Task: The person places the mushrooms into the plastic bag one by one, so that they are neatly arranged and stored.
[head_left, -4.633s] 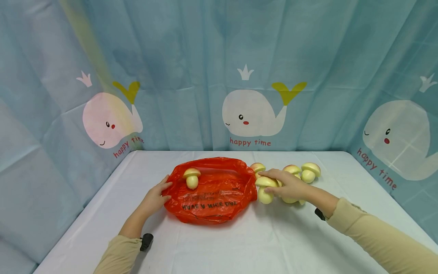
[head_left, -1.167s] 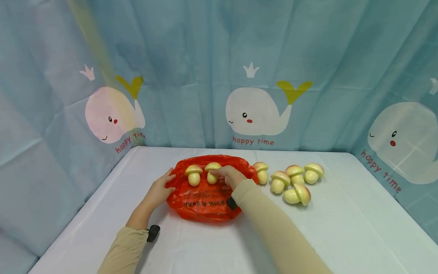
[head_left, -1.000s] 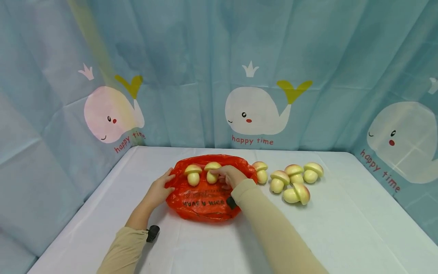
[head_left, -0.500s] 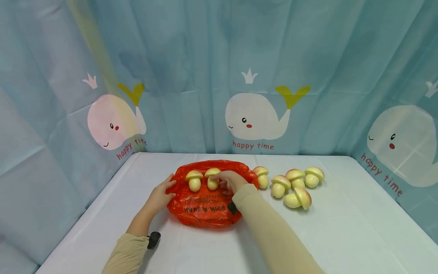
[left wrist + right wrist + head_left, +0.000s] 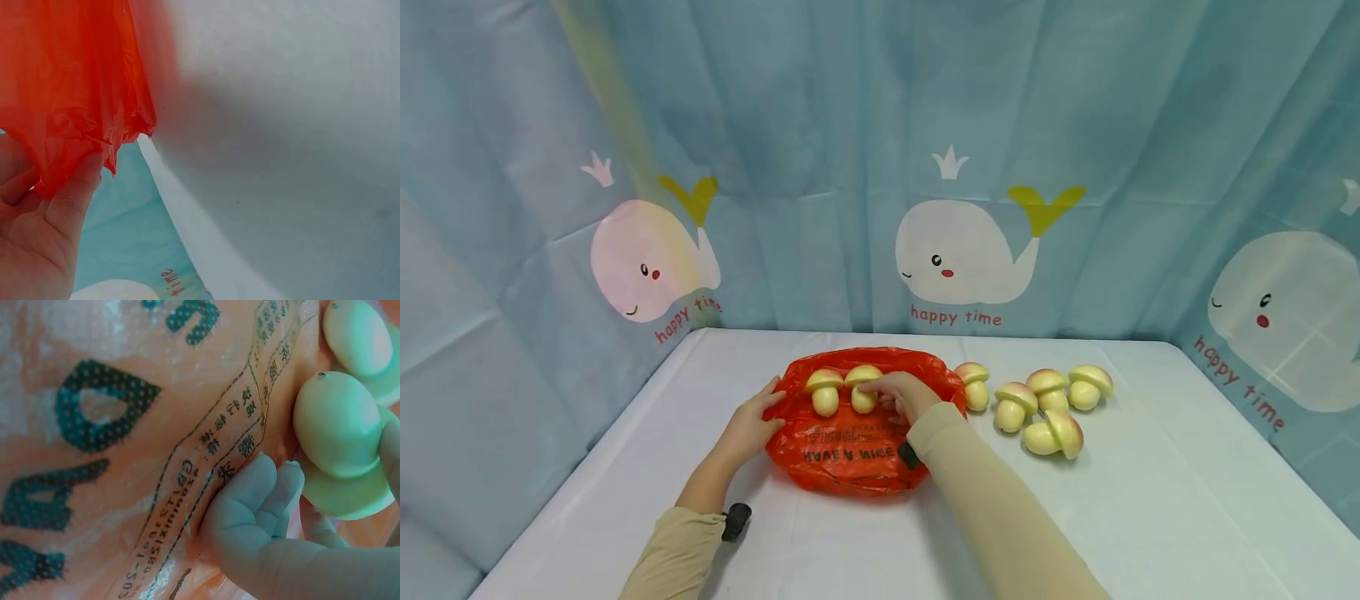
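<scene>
My left hand [image 5: 751,427] pinches the left edge of a red plastic bag [image 5: 842,479], thumb against the film in the left wrist view. Two toy mushrooms with pale yellow stems and reddish caps lie side by side on the bag. The left mushroom [image 5: 825,402] stands free of either hand. My right hand [image 5: 904,395] holds the right mushroom [image 5: 862,400], its cap beside its neighbour's. In the right wrist view, a digit [image 5: 390,450] lies against that mushroom [image 5: 337,425], while other fingers [image 5: 250,494] curl close over the printed film.
To the right of the bag, several more toy mushrooms sit on the white table [image 5: 1120,517]; one mushroom [image 5: 974,387] is right by the bag's edge, another [image 5: 1054,435] lies on its side. A blue whale-print curtain [image 5: 820,208] encloses the back and sides.
Since the oldest frame my right hand has carried a mushroom left from the group onto the bag. In the last half second it has shifted slightly left toward the other mushroom. My left hand stays put.
</scene>
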`<state>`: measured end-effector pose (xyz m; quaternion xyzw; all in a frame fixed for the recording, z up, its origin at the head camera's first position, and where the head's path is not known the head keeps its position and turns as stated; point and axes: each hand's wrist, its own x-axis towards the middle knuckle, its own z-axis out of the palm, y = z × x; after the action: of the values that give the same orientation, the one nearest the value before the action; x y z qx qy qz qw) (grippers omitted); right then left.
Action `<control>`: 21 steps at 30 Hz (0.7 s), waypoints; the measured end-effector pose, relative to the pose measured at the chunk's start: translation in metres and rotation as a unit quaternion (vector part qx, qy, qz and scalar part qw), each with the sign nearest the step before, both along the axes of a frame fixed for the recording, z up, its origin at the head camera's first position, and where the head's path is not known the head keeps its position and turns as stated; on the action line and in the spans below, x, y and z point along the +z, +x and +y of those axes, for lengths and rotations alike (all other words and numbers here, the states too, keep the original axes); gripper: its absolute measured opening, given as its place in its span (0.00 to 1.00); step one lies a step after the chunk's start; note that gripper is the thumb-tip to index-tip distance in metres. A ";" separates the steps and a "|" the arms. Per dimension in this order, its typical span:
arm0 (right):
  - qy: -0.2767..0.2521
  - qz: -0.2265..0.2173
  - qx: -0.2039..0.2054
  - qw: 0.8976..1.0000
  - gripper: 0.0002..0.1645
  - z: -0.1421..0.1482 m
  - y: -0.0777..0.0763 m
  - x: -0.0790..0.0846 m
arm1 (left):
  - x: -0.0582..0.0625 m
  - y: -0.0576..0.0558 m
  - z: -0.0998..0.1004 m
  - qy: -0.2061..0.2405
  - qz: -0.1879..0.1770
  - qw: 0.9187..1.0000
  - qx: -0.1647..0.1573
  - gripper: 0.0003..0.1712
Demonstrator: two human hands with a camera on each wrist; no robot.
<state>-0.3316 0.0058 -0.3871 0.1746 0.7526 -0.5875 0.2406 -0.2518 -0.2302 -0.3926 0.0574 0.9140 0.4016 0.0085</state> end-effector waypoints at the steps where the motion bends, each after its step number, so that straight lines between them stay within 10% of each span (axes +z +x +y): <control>1: 0.002 -0.001 0.001 1.000 0.23 -0.001 -0.001 -0.001 | 0.000 0.000 0.000 -0.002 0.000 1.000 0.001 0.30; 21: -0.004 0.016 -0.022 1.000 0.28 -0.007 -0.007 -0.011 | -0.002 -0.001 0.001 -0.006 -0.005 1.000 0.001 0.30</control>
<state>-0.3384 -0.0012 -0.3985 0.1807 0.7499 -0.5987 0.2159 -0.2531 -0.2293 -0.3942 0.0544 0.9165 0.3961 0.0131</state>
